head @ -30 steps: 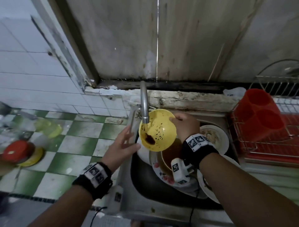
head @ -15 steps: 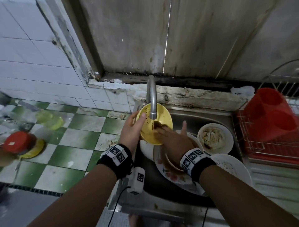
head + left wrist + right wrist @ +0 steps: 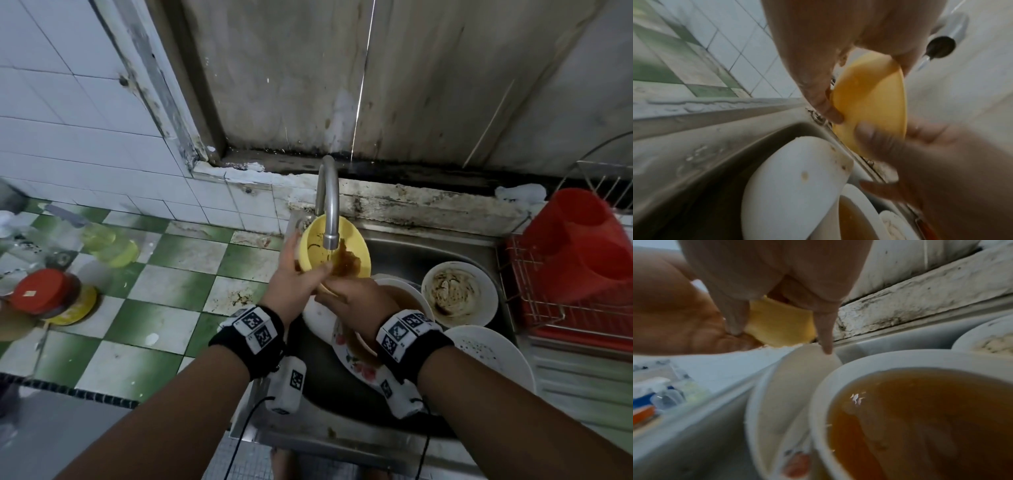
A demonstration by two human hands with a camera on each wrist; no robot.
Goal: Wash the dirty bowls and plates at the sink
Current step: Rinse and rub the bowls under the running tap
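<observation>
Your left hand [image 3: 294, 287] holds the yellow bowl [image 3: 346, 247] tilted under the faucet [image 3: 329, 205], thumb over the near rim and the fingers [image 3: 825, 104] curled behind its back wall. Your right hand [image 3: 352, 301] grips the low edge of the same bowl, fingers [image 3: 733, 316] curled on it. Water falls into the bowl and brown liquid lies at its bottom. The bowl hangs over the back left corner of the sink [image 3: 428, 246], near the rim there. Just below your hands stands a white bowl full of brown water [image 3: 920, 418] on a flowered plate [image 3: 356, 363]. To the right lie a dirty white bowl [image 3: 459, 294] and a speckled plate [image 3: 493, 353], touching the right sink wall. A red dish rack [image 3: 575, 260] stands beside that edge.
</observation>
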